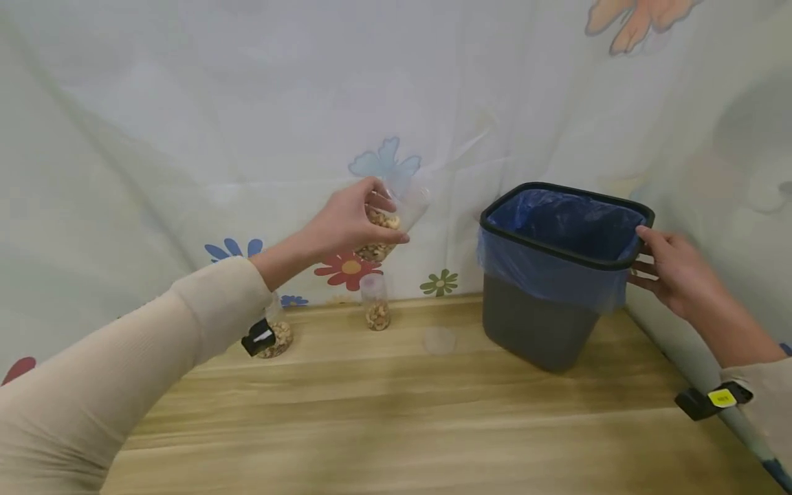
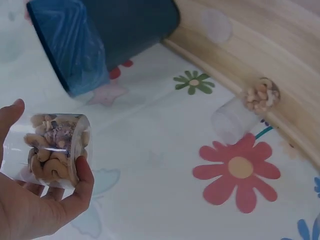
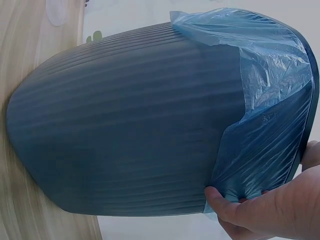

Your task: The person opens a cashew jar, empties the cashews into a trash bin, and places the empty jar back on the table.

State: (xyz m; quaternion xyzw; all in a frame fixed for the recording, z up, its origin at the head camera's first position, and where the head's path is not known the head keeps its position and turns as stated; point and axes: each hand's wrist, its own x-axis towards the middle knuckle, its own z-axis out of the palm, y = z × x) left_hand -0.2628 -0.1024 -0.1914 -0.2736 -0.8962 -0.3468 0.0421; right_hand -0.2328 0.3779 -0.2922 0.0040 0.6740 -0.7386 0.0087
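Note:
My left hand (image 1: 349,220) grips a clear plastic jar (image 1: 411,206) partly filled with cashew nuts (image 2: 52,150). The jar is tilted above the table, its clear end leaning toward the bin, to the left of it. At the right stands a dark grey trash bin (image 1: 538,323) with a black rim, lined with a blue plastic bag (image 1: 526,258) folded over the outside. My right hand (image 1: 677,268) holds the bin by its right rim, with the thumb at the rim and the fingers against the outer side. In the right wrist view, fingertips press on the bag's edge.
A small clear jar with nuts (image 1: 377,316) stands against the wall. Another container of nuts (image 1: 281,337) is partly hidden behind the left sleeve. A clear round disc, like a lid (image 1: 439,340), lies on the wooden table (image 1: 396,426). Flower-printed sheeting (image 1: 278,103) hangs behind.

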